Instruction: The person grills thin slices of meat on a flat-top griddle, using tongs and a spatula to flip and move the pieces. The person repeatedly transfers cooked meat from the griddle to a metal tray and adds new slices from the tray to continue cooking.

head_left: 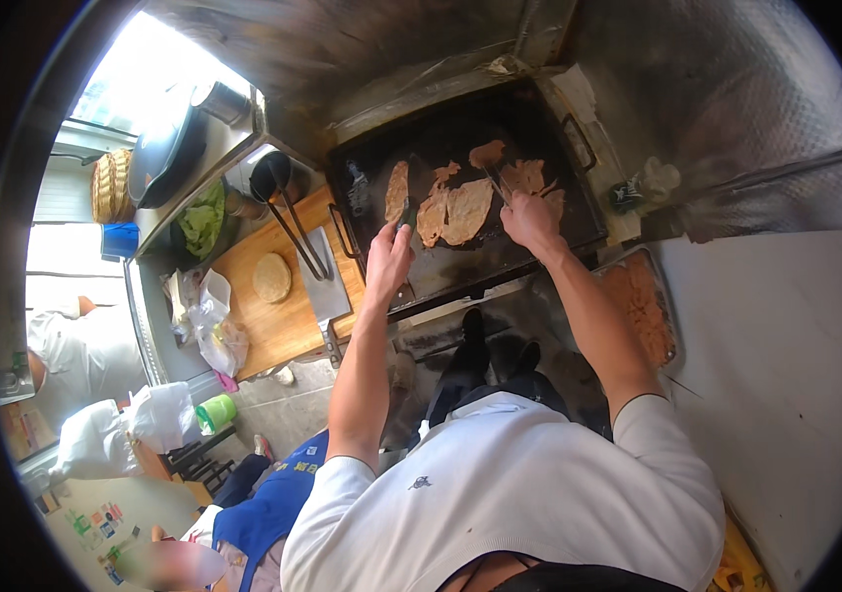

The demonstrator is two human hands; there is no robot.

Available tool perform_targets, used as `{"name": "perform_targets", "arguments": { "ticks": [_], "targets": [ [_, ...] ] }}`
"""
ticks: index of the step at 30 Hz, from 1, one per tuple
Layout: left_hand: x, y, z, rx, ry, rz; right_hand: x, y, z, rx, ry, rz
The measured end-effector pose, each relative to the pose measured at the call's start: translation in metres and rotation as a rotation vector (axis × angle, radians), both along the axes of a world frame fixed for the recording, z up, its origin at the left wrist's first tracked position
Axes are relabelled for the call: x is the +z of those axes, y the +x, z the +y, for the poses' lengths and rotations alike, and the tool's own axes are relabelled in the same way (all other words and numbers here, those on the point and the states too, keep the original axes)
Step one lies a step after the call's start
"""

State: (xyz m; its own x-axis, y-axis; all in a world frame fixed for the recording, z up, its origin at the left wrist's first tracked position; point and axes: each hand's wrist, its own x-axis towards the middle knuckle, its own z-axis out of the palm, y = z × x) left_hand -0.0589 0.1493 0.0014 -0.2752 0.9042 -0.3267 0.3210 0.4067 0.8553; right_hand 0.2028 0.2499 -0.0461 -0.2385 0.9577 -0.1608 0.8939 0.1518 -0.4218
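Flat pieces of browned meat (461,213) lie on a dark rectangular griddle (470,264) in front of me. My left hand (388,259) is closed around the dark handle of a spatula-like tool (406,211), next to a long strip of meat (396,185) at the griddle's left. Over the right part of the griddle, my right hand (531,221) grips a thin metal tool (496,184) among torn meat pieces. Its working end is partly hidden by the meat, so its exact kind is unclear.
Left of the griddle, a wooden board (243,326) bears a round flatbread (272,278) and a cleaver (326,296). Tongs (294,235) lean from a dark pot (271,176) near lettuce (204,225). A meat tray (675,340) stands at right. Someone in a blue apron (273,503) is behind-left.
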Motion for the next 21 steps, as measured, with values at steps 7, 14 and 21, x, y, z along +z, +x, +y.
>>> {"name": "perform_targets", "arguments": {
  "ticks": [7,14,21],
  "targets": [
    [0.0,0.018,0.014,-0.05,0.003,0.023,0.021,0.001,-0.024,0.008,-0.058,0.05],
    [-0.003,0.039,-0.017,-0.103,-0.029,-0.003,0.037,0.054,-0.085,-0.076,-0.167,0.011],
    [0.0,0.072,-0.016,-0.146,-0.19,-0.324,0.012,0.083,-0.126,-0.136,-0.081,0.038]
  ]
}}
